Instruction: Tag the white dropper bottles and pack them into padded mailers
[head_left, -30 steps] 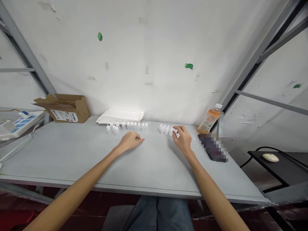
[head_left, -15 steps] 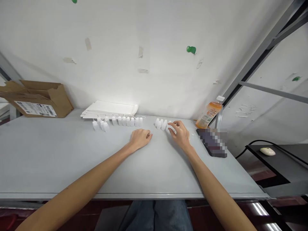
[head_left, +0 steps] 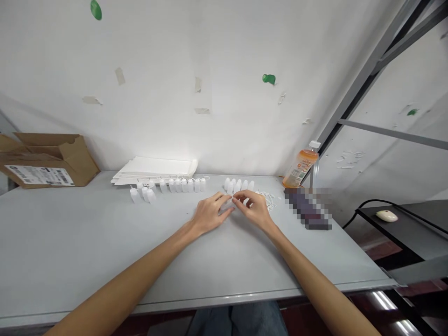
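At the left edge of the frame stands an open box [head_left: 38, 173] with a label, and right of it a stack of paper [head_left: 159, 167] lies against the wall [head_left: 234, 135]. Right of centre, an orange drink [head_left: 301, 168] stands behind a blurred-out phone [head_left: 308, 209]; farther right, a pale mouse [head_left: 387, 216] sits on a black shelf [head_left: 416, 228]. The right hand [head_left: 255, 211] partly hides a heap of thin white bits [head_left: 269, 200] on the table [head_left: 168, 261]. Near the middle, the left hand [head_left: 209, 215] meets it almost tip to tip, over a small pale thing [head_left: 230, 203] too hidden to name; whether either grip is closed on it, I cannot tell. Just beyond the hands stand capless-looking white vials [head_left: 238, 185] in a tight cluster, smooth and rounded. Left of centre, more vials [head_left: 184, 185] with thin tops line the paper's front edge, a few set forward.
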`<state>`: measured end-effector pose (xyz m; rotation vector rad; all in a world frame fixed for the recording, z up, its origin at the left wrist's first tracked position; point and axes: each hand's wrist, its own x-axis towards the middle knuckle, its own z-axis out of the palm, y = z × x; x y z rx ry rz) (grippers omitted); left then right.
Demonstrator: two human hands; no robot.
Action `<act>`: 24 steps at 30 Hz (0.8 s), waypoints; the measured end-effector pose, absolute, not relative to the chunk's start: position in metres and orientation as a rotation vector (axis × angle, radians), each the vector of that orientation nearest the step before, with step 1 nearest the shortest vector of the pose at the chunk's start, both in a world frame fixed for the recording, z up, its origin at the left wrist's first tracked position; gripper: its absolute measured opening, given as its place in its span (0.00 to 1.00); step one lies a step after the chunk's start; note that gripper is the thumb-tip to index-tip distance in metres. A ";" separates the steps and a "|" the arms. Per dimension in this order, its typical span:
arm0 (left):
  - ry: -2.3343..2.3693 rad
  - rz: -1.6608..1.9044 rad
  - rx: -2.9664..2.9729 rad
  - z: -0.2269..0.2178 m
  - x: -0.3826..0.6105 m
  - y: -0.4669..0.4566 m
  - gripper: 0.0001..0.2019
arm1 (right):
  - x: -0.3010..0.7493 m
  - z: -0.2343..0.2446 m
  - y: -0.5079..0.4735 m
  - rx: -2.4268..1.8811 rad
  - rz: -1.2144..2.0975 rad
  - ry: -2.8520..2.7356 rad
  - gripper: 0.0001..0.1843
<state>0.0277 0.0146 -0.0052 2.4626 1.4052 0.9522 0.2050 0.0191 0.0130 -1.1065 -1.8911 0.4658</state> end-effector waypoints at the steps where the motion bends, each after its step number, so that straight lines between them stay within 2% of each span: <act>1: 1.397 0.931 2.473 -0.006 0.028 0.015 0.16 | 0.203 0.013 0.019 -1.099 0.516 -1.899 0.08; 3: 1.418 0.909 2.470 -0.009 0.027 0.017 0.15 | 0.206 0.013 0.022 -1.109 0.521 -1.894 0.10; 6: 1.467 0.941 2.432 -0.012 0.024 0.020 0.15 | 0.226 0.014 0.035 -1.210 0.273 -1.810 0.12; 9: 1.494 0.966 2.407 -0.013 0.024 0.021 0.14 | 0.260 0.014 0.051 -1.504 -0.065 -1.619 0.11; 11: 1.491 0.965 2.411 -0.014 0.024 0.021 0.14 | 0.283 0.013 0.060 -1.782 -0.155 -1.496 0.11; 16: 1.484 0.956 2.416 -0.015 0.025 0.022 0.14 | 0.317 0.009 0.068 -2.169 0.123 -1.486 0.13; 20: 1.479 0.943 2.409 -0.014 0.024 0.022 0.14 | 0.321 0.009 0.069 -2.158 0.275 -1.580 0.12; 24: 1.482 0.939 2.416 -0.014 0.024 0.021 0.13 | 0.321 0.009 0.069 -2.074 0.235 -1.607 0.10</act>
